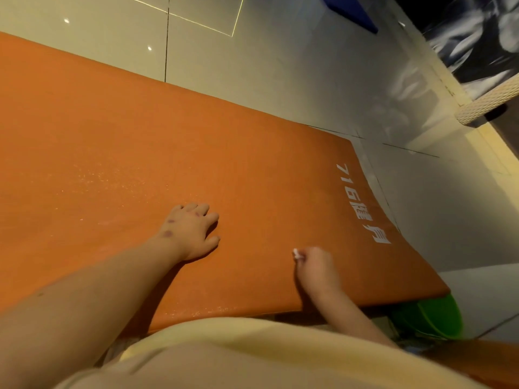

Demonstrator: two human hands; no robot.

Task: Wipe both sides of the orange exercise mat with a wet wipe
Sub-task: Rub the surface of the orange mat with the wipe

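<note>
Over the pale tiled floor (280, 66) the orange mat (126, 136) is lying spread; we are pressing our open left grip (191, 231) on it, likely steadying it, while our right grip (317, 266) is pinching the wet wipe (297, 254) against it.

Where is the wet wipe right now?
In the head view the wipe is pinched in the right hand on the mat, lower right, between the left hand and the white print.
</note>
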